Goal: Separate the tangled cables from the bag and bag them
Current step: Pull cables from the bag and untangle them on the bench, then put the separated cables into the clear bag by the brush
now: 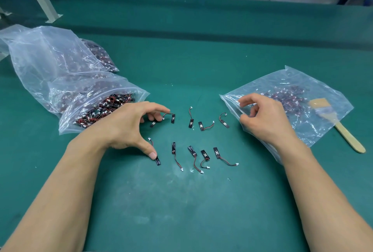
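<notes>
Green bench [201, 60] with sorting in progress. At far left lies a large clear bag [40, 60] full of tangled cables. In front of it an open zip bag [96, 110] holds more cables, its mouth facing the centre. At right lies a flatter right bag [302, 94] holding a small heap of cables. The left hand [125, 124] is spread, its grip open. Its fingertips touch an upper-row cable and its thumb presses a lower-row one. The right hand [264, 118] rests on the right bag, its grip curled on the plastic at the mouth. A wooden brush [339, 126] lies partly on that bag. Ten separated cables [191, 122] lie in two rows of five between the hands.
</notes>
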`<state>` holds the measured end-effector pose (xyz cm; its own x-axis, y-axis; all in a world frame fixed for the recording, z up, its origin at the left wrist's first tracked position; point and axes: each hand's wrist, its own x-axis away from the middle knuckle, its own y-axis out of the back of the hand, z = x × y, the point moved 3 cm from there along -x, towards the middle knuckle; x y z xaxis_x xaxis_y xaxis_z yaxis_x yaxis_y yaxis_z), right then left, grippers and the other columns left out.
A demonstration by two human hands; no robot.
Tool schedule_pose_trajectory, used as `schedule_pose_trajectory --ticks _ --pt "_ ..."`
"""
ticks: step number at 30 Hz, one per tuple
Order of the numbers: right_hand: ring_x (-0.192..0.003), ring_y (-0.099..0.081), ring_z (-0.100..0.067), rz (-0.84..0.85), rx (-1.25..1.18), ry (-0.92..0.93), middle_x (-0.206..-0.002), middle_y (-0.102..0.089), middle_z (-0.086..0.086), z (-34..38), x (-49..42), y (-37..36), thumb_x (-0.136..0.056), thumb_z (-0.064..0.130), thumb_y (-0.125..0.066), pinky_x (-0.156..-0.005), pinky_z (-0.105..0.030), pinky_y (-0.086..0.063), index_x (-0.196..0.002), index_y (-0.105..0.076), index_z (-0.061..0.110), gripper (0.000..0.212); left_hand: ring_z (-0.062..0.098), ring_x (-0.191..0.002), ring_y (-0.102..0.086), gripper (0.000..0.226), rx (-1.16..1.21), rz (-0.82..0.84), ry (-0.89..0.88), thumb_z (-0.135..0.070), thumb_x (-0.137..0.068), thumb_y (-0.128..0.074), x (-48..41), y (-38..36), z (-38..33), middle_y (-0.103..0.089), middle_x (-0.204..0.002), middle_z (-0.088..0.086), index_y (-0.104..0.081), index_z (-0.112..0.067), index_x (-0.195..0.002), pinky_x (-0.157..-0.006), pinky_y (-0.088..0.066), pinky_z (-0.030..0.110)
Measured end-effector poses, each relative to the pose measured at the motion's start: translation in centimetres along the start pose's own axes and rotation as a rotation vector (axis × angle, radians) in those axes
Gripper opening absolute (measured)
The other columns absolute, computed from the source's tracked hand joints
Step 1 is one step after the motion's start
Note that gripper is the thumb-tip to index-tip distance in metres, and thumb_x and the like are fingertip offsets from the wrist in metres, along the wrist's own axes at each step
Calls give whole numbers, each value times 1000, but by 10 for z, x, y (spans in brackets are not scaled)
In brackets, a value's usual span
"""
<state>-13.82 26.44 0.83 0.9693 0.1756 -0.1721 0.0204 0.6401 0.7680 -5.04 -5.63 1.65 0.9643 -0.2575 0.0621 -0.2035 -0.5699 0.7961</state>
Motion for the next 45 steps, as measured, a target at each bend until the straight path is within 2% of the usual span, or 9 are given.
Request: schedule_pose_trajectory --ticks 5,13,17,19,22,29,36,42,45 --pt "-64 -51 -3 13 16 46 -90 -63 14 -2 -1 3 -75 10 -72 -69 -20 -41 -101 -66 30 33 2 -95 -60 87 90 -27 -14 -28 -45 -101 -4 -6 -2 -69 -102 -16 -59 -45 -120 -84 -45 14" --pt "-59 -51 -3 80 37 3 -74 -64 14 -9 -2 9 -73 17 -75 -67 -27 -47 -90 -67 34 25 3 -94 -64 62 104 -104 -155 -26 -61 -95 -25 -36 -38 -71 -104 -13 -71 -22 -118 -89 -50 19" --pt "-63 -54 3 127 26 -15 -70 -65 21 -11 -1 12 -73 17 -74 -64 -24 -44 -85 -66 35 22 7 -95 -60 54 97 -259 -219 -38 -68 -88 -22 -33 -41 -67 -108 -10 -71 -21 -117 -86 -49 26" --pt "-63 -55 4 150 28 -9 -66 -65 22 -11 -1 12 -75 14 -70 -60 -22 -41 -81 -66 34 22 7 -114 -54 68 51 -268 -179 -59 -69 -78 -20 -32 -38 -61 -126 -12 -65 -27 -127 -100 -44 28" --pt "-63 -57 3 157 31 -10 -62 -64 23 -11 -1 10 -77 13 -66 -60 -23 -43 -79 -68 32 20 4 -143 -29 100 -51 -98 -132 -82 -62 -69 -19 -45 -39 -37 -153 -14 -44 -36 -147 -119 -24 28" --pt "-64 -57 1 145 18 8 -63 -65 18 -10 0 3 -77 12 -69 -64 -24 -45 -78 -68 30 18 9 -151 -3 114 -312 3 -189 -98 -61 -44 -32 -80 -60 -10 -166 -13 -11 -45 -156 -124 -1 35" --pt "-69 -58 0 118 11 13 -67 -65 20 -8 1 -2 -78 18 -70 -68 -27 -49 -79 -66 34 16 19 -139 -21 97 -507 -90 -238 -95 -72 -35 -41 -85 -72 -26 -157 -6 -28 -43 -153 -118 -18 38" --pt "-71 -57 4 75 1 33 -69 -65 23 -6 3 -2 -79 21 -69 -65 -25 -45 -79 -66 37 17 9 -98 -35 52 -371 -131 -314 -75 -86 -51 -51 -79 -76 -45 -119 -10 -57 -39 -123 -88 -39 27" --pt "-70 -57 4 66 -4 36 -69 -64 22 -7 4 -2 -80 20 -68 -65 -25 -43 -81 -67 36 16 8 -94 -38 30 -311 -188 -287 -58 -94 -56 -51 -77 -71 -48 -109 -13 -60 -34 -111 -78 -46 31"
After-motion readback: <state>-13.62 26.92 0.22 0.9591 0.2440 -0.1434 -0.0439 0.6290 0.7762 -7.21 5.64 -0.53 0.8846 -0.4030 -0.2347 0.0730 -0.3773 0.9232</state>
